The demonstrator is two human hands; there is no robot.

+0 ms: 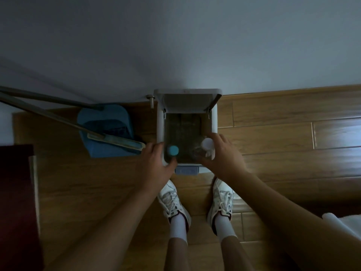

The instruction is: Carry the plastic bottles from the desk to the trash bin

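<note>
At the centre of the frame a white trash bin (160, 124) is seen from above, its lid (187, 100) raised against the wall. A blue-capped bottle (172, 150) is gripped upright by the left hand (154, 165) over the lower left corner of the bin's opening. A clear white-capped bottle (207, 145) is gripped by the right hand (224, 155) over the lower right corner. A blue dustpan (105, 122) is set on the wooden floor (273, 137) left of the bin. White shoes (172, 200) are planted just below it.
</note>
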